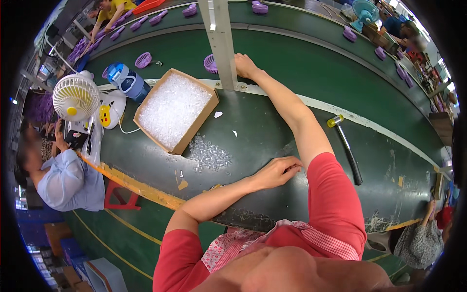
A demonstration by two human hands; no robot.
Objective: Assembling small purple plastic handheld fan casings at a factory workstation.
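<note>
Here, two hands: right hand (244, 64) beside one purple basket (210, 63), left hand (278, 172) near one pile of clear pieces (210, 156).

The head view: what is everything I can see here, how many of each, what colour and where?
Cardboard box: one, brown, full of clear plastic bits, left of centre on the green table.
Loose clear bits: one small pile, beside the box.
Hammer: one, black handle, yellowish head, right side.
Desk fan: one, white, far left.
Water jug: one, blue, behind the box.
Purple baskets: two, on the belt, one by the post.
Purple parts: many, along the far belt.
Other people: several, around the edges.
Left hand: resting on the table.
Right hand: on the belt's edge, beside the post.
</note>
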